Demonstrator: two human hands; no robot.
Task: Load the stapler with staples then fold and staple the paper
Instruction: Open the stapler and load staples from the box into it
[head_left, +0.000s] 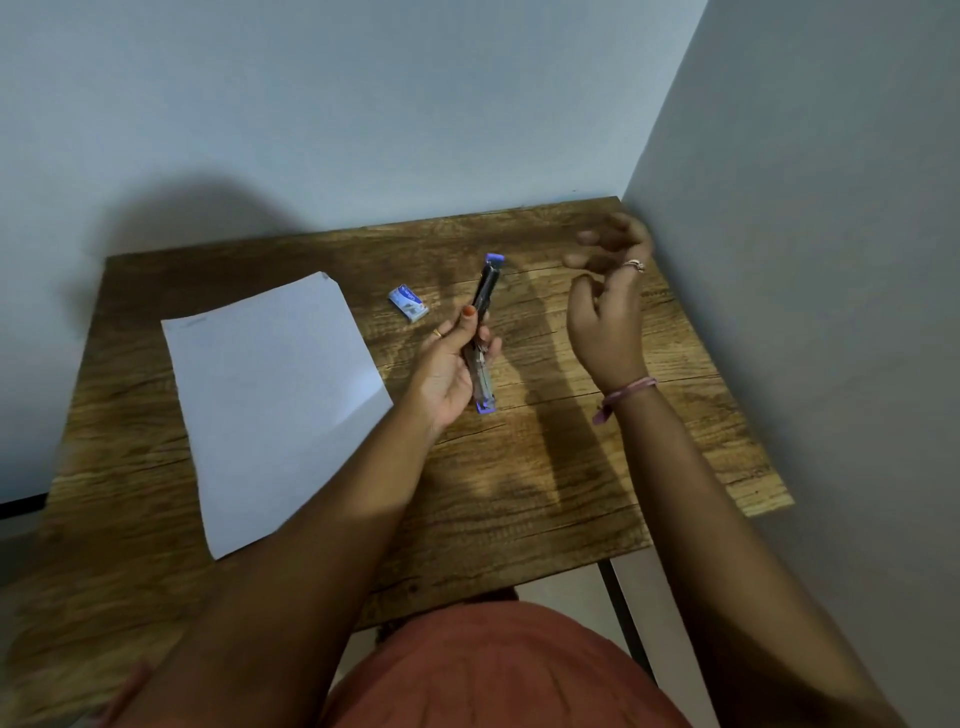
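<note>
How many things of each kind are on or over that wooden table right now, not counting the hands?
Stapler, swung open and held in the left hand: 1
Small box, likely staples: 1
Sheet of paper, unfolded: 1
Total: 3
The right hand holds nothing.

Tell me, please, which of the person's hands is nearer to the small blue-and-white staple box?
Left. The left hand, holding the opened stapler, is just right of the staple box; the right hand hovers farther right, near the wall.
</note>
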